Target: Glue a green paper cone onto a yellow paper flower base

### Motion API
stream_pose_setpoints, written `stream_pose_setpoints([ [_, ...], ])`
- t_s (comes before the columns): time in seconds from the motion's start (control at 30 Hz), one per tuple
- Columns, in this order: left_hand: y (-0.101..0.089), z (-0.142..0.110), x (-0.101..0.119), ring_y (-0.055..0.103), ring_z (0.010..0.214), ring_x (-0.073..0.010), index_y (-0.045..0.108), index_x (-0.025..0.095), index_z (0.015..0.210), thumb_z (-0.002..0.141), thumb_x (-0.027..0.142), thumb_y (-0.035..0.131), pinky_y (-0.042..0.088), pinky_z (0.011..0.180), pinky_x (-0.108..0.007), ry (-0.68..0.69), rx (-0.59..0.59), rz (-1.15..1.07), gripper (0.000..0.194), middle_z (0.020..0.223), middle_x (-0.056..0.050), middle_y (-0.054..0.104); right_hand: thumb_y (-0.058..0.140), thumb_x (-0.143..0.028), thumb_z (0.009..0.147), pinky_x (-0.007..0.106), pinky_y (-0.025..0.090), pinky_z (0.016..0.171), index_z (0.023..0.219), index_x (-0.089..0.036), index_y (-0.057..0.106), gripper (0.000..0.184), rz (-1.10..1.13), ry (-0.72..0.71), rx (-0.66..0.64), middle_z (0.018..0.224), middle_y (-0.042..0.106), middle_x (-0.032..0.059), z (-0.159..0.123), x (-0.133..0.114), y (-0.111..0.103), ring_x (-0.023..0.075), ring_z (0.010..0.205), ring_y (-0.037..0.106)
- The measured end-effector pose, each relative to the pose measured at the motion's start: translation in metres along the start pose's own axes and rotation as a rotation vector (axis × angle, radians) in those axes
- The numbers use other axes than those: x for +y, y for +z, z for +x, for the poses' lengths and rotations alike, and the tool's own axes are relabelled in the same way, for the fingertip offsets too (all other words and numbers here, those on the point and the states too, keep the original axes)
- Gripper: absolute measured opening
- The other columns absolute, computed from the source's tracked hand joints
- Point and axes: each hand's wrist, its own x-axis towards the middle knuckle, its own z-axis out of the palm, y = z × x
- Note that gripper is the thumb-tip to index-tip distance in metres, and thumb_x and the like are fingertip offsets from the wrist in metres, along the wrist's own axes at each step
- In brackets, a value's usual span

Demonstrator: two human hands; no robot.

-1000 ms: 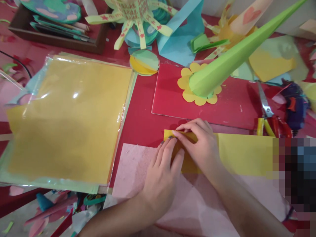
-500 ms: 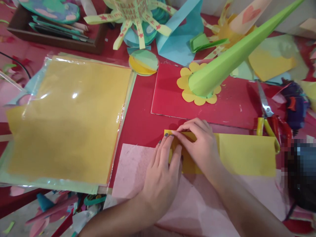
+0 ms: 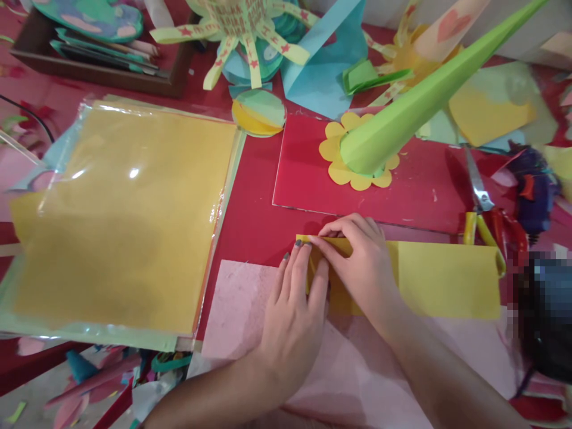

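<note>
A long strip of yellow paper (image 3: 447,280) lies crosswise on a pink sheet (image 3: 243,304), with fold lines across it and its right end curled. My left hand (image 3: 292,316) rests on the strip's left end, fingers stretched out and pressing it down. Thumb and bent fingers of my right hand (image 3: 364,262) pinch the strip's top edge near the left corner, beside my left fingertips. Part of the strip is hidden under both hands. Just beyond them stands a green paper cone (image 3: 402,125) on a yellow flower-shaped piece (image 3: 337,170).
Scissors with yellow handles (image 3: 480,190) lie at the right, near a dark object (image 3: 547,322) that is partly blurred out. On the left is a clear sleeve of yellow paper (image 3: 143,226). A brown tray (image 3: 107,80) and paper crafts line the back.
Both hands keep nearly the same place on the yellow strip. The view has shifted very slightly.
</note>
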Motion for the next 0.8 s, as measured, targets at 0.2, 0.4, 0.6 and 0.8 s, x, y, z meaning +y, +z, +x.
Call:
stream_pose_setpoints([
  [0.2,0.0043,-0.0019,0.0059,0.043,0.130,-0.0277,0.042,0.003,0.129,0.087,0.003,0.031,0.043,0.104,-0.043,-0.009,-0.034,0.109,0.044,0.137,-0.019,0.048,0.057,-0.030,0.087,0.035,0.042,0.075,0.098,-0.024,0.059,0.012,-0.032,-0.011,0.034,0.091,0.058,0.0037,-0.0032,0.0024,0.0054,0.0189,0.087,0.057],
  [0.4,0.0042,-0.0026,0.0049,0.043,0.130,-0.0288,0.039,0.000,0.135,0.091,0.022,0.035,0.038,0.107,-0.044,0.002,-0.078,0.127,0.049,0.140,-0.019,0.046,0.056,-0.029,0.088,0.035,0.042,0.077,0.096,-0.024,0.059,0.010,-0.041,-0.044,0.051,0.091,0.059,0.0035,-0.0029,0.0044,0.0086,0.0186,0.087,0.057],
  [0.6,0.0026,-0.0029,0.0045,0.034,0.136,-0.0298,0.035,-0.001,0.138,0.090,0.046,0.036,0.026,0.113,-0.048,0.009,-0.131,0.103,0.067,0.145,-0.019,0.039,0.057,-0.028,0.087,0.034,0.042,0.076,0.095,-0.023,0.059,0.009,-0.033,-0.051,0.054,0.090,0.060,0.0033,-0.0018,0.0053,0.0085,0.0183,0.085,0.058],
  [0.8,-0.0047,-0.0095,0.0000,0.036,0.136,-0.0275,0.035,0.006,0.140,0.095,0.035,0.032,0.031,0.110,-0.049,0.004,-0.169,0.131,0.053,0.148,-0.015,0.036,0.057,-0.029,0.087,0.035,0.041,0.076,0.094,-0.023,0.059,0.009,-0.029,-0.064,0.065,0.089,0.060,0.0033,-0.0023,0.0074,0.0102,0.0182,0.084,0.058],
])
